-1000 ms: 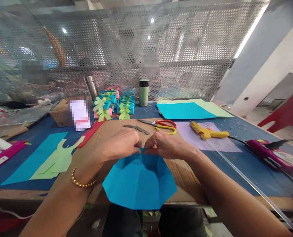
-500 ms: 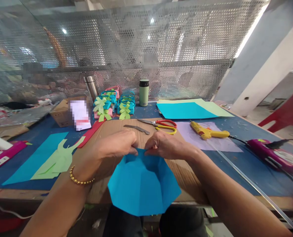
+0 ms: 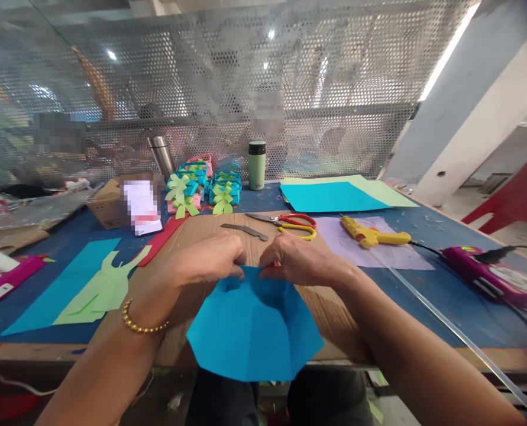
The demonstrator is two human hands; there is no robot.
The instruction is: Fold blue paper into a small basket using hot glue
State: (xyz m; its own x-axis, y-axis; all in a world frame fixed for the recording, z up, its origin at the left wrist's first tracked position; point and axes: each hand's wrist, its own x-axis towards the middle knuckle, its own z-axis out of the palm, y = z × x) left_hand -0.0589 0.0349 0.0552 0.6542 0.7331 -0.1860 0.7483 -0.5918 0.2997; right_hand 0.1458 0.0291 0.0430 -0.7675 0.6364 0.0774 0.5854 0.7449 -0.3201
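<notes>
I see one cardboard sheet (image 3: pixel 329 313) and one blue paper (image 3: pixel 254 331) on it, its near edge overhanging the table. Left hand (image 3: pixel 205 260) and right hand (image 3: pixel 296 260) both pinch its far edge. Fingertips hidden, possibly a pleat. One glue gun (image 3: pixel 372 235) and one scissors (image 3: pixel 290 223) behind.

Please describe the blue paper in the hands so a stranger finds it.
Start at the brown cardboard. Over it, the left hand and right hand pinch the blue paper. Unlike the left sheet and far sheet, both flat, it is creased and overhangs the table.
</notes>
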